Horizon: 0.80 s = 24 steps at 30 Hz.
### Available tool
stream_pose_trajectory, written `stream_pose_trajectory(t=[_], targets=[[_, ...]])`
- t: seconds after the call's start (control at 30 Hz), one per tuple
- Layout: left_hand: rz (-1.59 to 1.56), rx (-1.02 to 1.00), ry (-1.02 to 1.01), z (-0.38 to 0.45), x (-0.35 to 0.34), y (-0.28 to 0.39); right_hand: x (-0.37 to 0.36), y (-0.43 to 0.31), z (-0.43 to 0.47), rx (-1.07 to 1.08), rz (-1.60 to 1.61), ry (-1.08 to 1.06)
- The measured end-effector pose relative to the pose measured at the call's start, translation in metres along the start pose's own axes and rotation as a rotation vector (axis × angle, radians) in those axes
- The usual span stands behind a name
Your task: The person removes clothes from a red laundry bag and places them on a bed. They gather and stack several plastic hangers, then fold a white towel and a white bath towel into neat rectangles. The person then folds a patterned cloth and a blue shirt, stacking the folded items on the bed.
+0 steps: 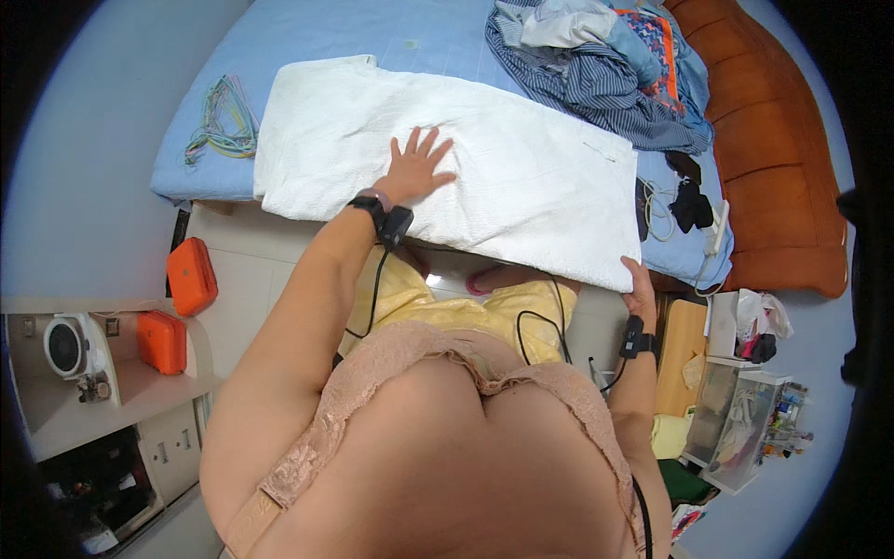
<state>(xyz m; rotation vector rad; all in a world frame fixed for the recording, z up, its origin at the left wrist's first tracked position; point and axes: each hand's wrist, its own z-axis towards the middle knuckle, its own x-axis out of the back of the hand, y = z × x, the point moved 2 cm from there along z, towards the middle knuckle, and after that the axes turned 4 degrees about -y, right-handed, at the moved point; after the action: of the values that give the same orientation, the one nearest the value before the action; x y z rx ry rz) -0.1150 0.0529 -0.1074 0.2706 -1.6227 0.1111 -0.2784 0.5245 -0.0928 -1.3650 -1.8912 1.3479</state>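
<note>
A folded white towel (489,168) lies across the front of a bed with a light blue sheet (433,28), its near edge reaching over the side of the bed. My left hand (419,166) rests palm down on the towel, left of its middle, with the fingers spread. Small creases run through the cloth around that hand. At the towel's near right corner, my right hand (637,283) pinches the edge, the thumb on top and the other fingers mostly hidden beneath. Both wrists wear black straps with small devices and cables.
Bundled pastel cords (227,122) lie left of the towel. Crumpled striped fabric (594,91) sits behind it, near the brown headboard (775,161). Black cloth items (691,204) and a white power strip (717,227) are at right. Orange cases (192,276) stand at left; drawers (733,419) at lower right.
</note>
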Motion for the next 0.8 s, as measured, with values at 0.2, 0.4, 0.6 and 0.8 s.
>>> stream_pose_trajectory(t=[0.2,0.4,0.6,0.8], targets=[[-0.173,0.008,0.374,0.042,0.003,0.082,0.006,0.013,0.001,-0.043,0.256,0.024],[-0.255,-0.290,0.082,0.018,-0.030,0.171,-0.044,-0.028,0.004,0.093,0.181,0.088],[0.022,-0.352,0.070,-0.005,-0.016,0.137,-0.221,-0.102,0.039,0.184,-0.072,-0.503],[-0.463,-0.408,-0.075,-0.110,-0.037,0.098,-0.420,0.008,0.060,0.131,-0.800,-0.715]])
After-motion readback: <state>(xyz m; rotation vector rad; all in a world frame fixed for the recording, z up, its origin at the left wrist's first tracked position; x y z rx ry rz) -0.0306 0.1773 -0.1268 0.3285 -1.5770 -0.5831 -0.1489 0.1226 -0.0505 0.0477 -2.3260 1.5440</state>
